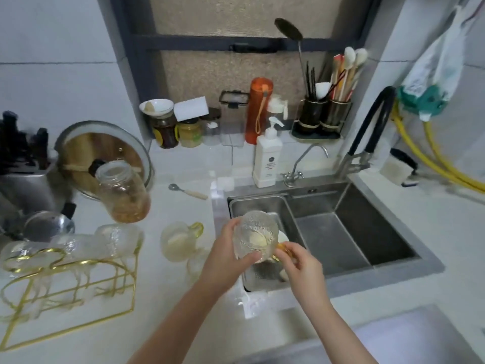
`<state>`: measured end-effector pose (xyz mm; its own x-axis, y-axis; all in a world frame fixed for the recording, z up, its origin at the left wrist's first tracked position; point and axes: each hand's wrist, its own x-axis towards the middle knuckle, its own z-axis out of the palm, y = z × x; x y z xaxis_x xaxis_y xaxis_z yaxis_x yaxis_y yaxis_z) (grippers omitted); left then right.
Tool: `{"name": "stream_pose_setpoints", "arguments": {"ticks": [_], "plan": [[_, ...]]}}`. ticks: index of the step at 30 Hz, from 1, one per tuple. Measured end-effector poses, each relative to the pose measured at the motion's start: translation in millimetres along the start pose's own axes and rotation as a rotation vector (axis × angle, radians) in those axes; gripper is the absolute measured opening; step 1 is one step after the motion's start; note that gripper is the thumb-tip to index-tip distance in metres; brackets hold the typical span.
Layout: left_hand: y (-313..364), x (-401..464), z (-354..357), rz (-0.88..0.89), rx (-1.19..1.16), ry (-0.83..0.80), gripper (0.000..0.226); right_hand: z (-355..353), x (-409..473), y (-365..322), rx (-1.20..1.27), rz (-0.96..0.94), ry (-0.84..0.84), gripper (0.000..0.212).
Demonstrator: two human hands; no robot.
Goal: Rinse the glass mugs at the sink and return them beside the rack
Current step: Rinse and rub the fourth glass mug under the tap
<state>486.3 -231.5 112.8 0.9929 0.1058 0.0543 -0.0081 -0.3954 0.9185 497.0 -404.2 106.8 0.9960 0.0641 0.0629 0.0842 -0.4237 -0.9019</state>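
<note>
You hold one glass mug (256,236) over the left basin of the sink (341,232), mouth tipped toward you. Your left hand (225,252) wraps around its body, and your right hand (299,261) pinches the gold handle at its right side. No water shows from the black tap (367,127), so this reads as either the start or the tail of a rinse; I cannot tell which. A second mug (181,240) waits on the surface (183,298), between the sink and the gold wire rack (70,282). Your next move likely calls for bringing the mug under the spout without knocking the white dish (283,237) below it. The white pump bottle (267,158) bears a round dark label, too blurred to read.
</note>
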Motion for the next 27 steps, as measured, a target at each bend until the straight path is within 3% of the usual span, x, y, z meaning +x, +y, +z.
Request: {"name": "stream_pose_setpoints", "arguments": {"ticks": [3,7,12,16,20,27], "plan": [[19,16,44,0.023,0.005,-0.069,0.069,-40,8,23,-0.003,0.041,0.076,0.011],[38,39,111,-0.005,0.049,-0.123,0.09,-102,28,60,-0.09,0.033,0.102,0.017],[64,78,193,-0.05,0.038,-0.148,0.057,-180,68,107,-0.143,0.06,0.057,0.019],[83,103,244,-0.11,-0.057,-0.184,0.057,-219,94,133,-0.057,0.068,0.046,0.006],[90,112,277,-0.196,-0.155,-0.177,0.052,-244,113,152,0.046,0.141,0.065,0.01],[75,133,291,-0.32,-0.133,-0.143,0.078,-249,147,165,-0.005,0.173,0.026,0.02]]}}
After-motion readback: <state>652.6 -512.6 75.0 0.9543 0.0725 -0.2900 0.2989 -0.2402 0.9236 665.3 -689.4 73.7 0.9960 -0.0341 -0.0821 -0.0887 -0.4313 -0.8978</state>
